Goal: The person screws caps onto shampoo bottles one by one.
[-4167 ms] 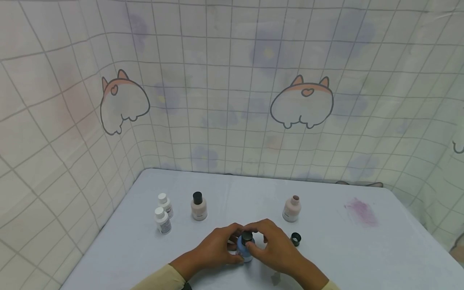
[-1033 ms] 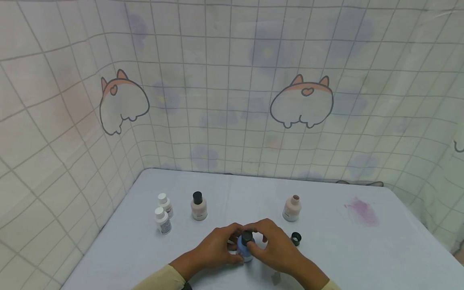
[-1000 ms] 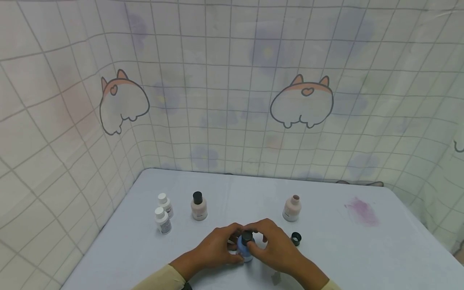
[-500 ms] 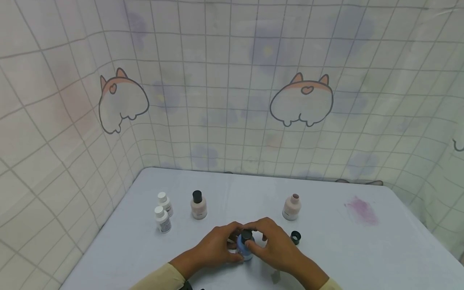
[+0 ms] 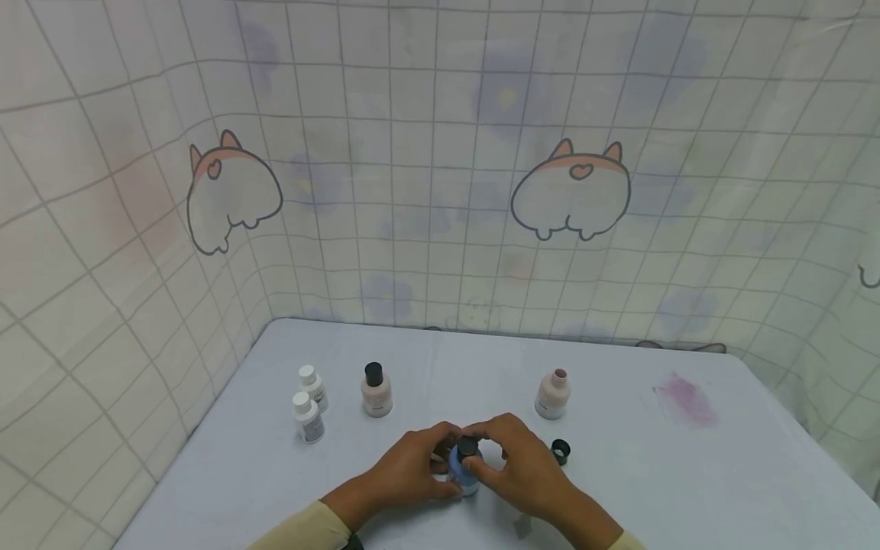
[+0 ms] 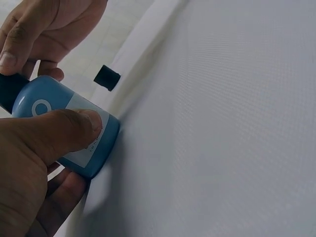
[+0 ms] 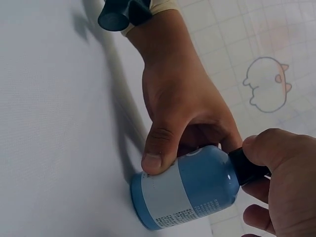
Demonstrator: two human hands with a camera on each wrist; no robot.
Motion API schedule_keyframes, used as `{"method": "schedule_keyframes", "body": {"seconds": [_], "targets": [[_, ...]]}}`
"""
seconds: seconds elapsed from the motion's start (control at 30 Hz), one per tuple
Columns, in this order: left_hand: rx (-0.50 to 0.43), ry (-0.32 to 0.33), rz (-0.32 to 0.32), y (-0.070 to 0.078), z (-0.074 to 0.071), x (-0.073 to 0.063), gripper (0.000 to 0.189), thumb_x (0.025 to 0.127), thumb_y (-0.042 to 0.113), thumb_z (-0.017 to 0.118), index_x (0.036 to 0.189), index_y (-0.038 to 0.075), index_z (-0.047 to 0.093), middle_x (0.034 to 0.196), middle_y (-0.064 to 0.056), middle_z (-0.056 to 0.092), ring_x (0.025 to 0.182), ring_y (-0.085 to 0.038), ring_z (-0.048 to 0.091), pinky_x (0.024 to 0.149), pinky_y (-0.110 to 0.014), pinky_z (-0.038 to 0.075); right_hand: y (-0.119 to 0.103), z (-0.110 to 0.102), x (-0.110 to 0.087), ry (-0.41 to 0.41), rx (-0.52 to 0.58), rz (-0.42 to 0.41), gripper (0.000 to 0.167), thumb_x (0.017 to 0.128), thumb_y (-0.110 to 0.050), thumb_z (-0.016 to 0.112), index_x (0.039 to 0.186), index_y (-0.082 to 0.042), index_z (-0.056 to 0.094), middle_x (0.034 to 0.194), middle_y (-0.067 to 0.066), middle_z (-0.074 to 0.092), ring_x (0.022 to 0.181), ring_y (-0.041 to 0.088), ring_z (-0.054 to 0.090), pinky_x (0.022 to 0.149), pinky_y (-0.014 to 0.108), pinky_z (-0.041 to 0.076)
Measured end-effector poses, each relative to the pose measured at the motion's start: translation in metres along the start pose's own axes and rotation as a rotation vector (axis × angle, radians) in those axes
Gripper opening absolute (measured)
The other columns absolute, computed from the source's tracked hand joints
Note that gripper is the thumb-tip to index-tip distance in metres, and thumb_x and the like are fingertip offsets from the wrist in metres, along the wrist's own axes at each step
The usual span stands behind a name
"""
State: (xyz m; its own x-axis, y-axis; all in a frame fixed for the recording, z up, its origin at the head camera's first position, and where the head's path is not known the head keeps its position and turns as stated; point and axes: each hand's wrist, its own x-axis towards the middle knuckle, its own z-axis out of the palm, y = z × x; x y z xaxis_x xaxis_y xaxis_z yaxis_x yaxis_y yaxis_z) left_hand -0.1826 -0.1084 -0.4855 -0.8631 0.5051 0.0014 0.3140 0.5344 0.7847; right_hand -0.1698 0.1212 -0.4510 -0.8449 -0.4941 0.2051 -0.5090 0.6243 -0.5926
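A blue bottle (image 5: 459, 477) with a pale label stands upright on the table. Its body is gripped by my left hand (image 5: 410, 472), the thumb lying across the label (image 7: 165, 190) in both wrist views. Over the neck sits a black cap (image 5: 467, 446), which my right hand (image 5: 528, 472) pinches between thumb and fingers. In the left wrist view the blue bottle (image 6: 47, 94) has its cap (image 6: 11, 91) partly covered by the right fingers. Just right of my right hand lies a loose black cap (image 5: 561, 460), its hollow side showing.
Two small white bottles (image 5: 308, 418) stand at the left, close together. Behind my hands are a pinkish bottle with a black cap (image 5: 376, 395) and, farther right, an uncapped pinkish bottle (image 5: 553, 397). A pink stain (image 5: 687, 399) marks the white table (image 5: 660, 473).
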Motion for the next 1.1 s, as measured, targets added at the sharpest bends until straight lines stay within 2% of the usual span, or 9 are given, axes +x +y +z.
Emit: {"method": "schedule_keyframes", "body": {"seconds": [0.3,0.53,0.77,1.1], "targets": [[-0.071,0.009,0.025,-0.001,0.001,0.0,0.062,0.076,0.018,0.094,0.128,0.022,0.06,0.115,0.013,0.065,0.102,-0.001,0.064,0.085,-0.015,0.055,-0.002,-0.004,-0.004,-0.013,0.029,0.022,0.048,0.093,-0.038,0.076,0.137,-0.023,0.063,0.122,-0.009,0.062,0.09,0.013,0.057,0.072,0.024,0.052],[-0.096,0.025,0.045,-0.002,0.001,0.001,0.062,0.075,0.017,0.094,0.127,0.02,0.061,0.115,0.012,0.065,0.1,-0.002,0.064,0.086,-0.018,0.056,0.002,-0.006,-0.005,-0.011,0.059,0.011,0.049,0.095,-0.039,0.075,0.138,-0.021,0.061,0.122,-0.009,0.062,0.096,0.015,0.059,0.074,0.025,0.053],[-0.074,0.048,0.045,-0.003,-0.001,0.003,0.06,0.075,0.018,0.094,0.125,0.021,0.061,0.114,0.014,0.066,0.099,-0.003,0.064,0.088,-0.022,0.056,0.004,-0.007,-0.007,0.014,0.075,0.003,0.047,0.093,-0.027,0.078,0.136,-0.02,0.062,0.119,-0.013,0.063,0.101,0.015,0.059,0.077,0.028,0.056],[-0.08,0.099,0.063,-0.006,-0.008,0.01,0.06,0.077,0.02,0.092,0.127,0.022,0.059,0.118,0.013,0.065,0.107,-0.005,0.063,0.093,-0.023,0.055,0.006,-0.009,-0.009,0.03,0.063,0.03,0.043,0.094,-0.024,0.077,0.134,-0.022,0.063,0.117,-0.015,0.063,0.106,0.018,0.06,0.08,0.032,0.058]]}}
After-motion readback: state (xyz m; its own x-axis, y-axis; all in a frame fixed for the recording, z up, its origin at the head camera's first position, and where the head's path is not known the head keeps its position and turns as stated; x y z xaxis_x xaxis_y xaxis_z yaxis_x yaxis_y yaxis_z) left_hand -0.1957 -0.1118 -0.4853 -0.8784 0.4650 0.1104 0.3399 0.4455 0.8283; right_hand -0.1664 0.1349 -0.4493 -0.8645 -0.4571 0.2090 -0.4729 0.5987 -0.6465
